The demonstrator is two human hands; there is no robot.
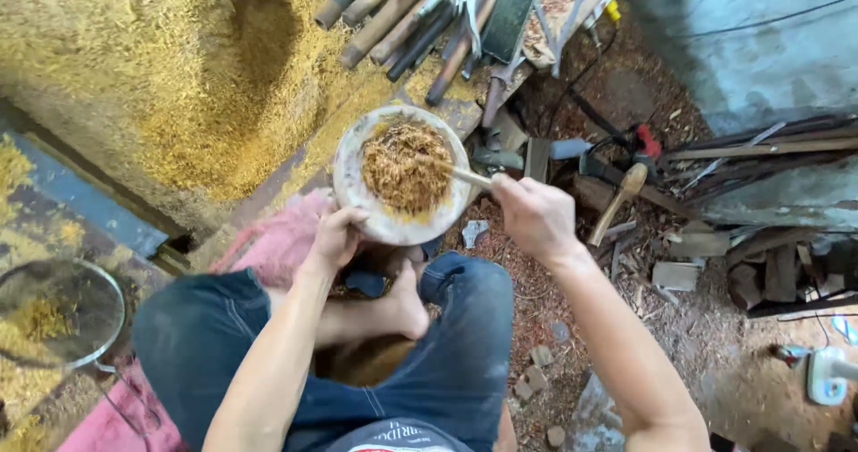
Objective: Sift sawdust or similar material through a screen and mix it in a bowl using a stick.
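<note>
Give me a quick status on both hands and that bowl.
Left hand grips wooden bowl by its near rim. Right hand holds tool, tip in shavings inside. Nothing between hands and bowl.

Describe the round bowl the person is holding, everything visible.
The round bowl is shallow, pale grey-white with a worn, dusty rim, material unclear. It is tilted toward the camera and filled with brown wood shavings. The left hand grips its lower rim; the right hand pokes a thin stick into the shavings. It is held above the person's knees, beside a sawdust pile.
</note>
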